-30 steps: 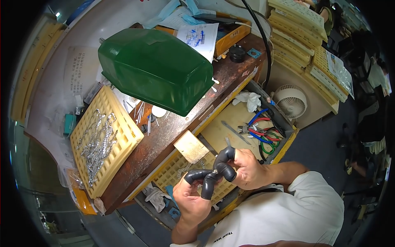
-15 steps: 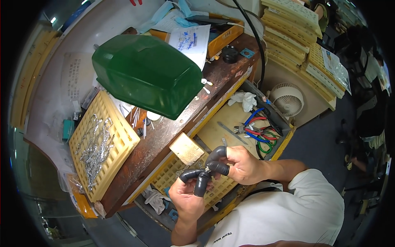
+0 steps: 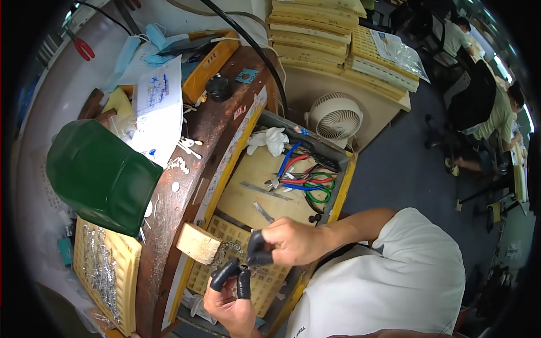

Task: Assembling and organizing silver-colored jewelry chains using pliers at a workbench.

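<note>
Metal piece (image 3: 244,266), tiny, between black-covered fingers (image 3: 243,284)

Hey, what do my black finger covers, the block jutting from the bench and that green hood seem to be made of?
Finger covers: probably rubber or latex, black and faintly shiny, hugging the fingertips.
Block: most likely bare wood, from its tan colour and rough, pale end.
Green hood: painted metal or glossy plastic; its smooth, faceted surface catches light but doesn't settle which.
</note>
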The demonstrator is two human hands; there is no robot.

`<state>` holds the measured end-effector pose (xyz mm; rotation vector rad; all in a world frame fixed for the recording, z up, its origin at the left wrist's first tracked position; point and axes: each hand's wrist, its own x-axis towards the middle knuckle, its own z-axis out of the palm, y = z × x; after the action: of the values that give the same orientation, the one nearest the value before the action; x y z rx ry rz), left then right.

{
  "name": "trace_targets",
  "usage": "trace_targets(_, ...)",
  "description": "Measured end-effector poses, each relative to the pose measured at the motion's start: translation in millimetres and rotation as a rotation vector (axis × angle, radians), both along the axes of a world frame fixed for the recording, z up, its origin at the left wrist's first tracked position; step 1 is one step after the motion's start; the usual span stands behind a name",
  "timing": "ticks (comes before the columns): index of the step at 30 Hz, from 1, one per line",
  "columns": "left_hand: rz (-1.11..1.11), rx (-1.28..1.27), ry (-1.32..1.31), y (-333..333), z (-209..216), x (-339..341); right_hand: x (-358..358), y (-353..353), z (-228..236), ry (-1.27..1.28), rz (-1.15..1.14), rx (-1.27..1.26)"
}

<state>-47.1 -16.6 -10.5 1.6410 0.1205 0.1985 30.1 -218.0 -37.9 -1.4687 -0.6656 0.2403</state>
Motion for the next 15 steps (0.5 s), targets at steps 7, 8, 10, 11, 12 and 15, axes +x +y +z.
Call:
trace_targets(7,0.032,-0.043,-0.022,13.0,1.0,0.9,16.1,-85.9,-64.4,-0.532,-0.542,-1.0)
trace_targets(8,0.057,-0.064,-0.053,9.5,1.9,3.7,18.8,-89.4,-63.7,-0.54,-0.579,-1.024)
trace_targets(10,0.043,-0.048,-0.039,11.1,3.0,4.9,24.1,-91.1,-61.5,-0.484,-0.583,-1.06)
trace_targets(11,0.03,-0.044,-0.046,12.2,3.0,5.8,26.7,-91.9,-62.7,-0.489,-0.561,-1.084)
trace_targets(12,0.018,-0.041,-0.053,13.1,3.0,6.6,29.6,-93.0,-63.3,-0.488,-0.562,-1.084)
trace_targets(15,0.003,-0.074,-0.038,16.2,1.8,4.3,38.3,-96.4,-63.0,-0.641,-0.448,-1.174)
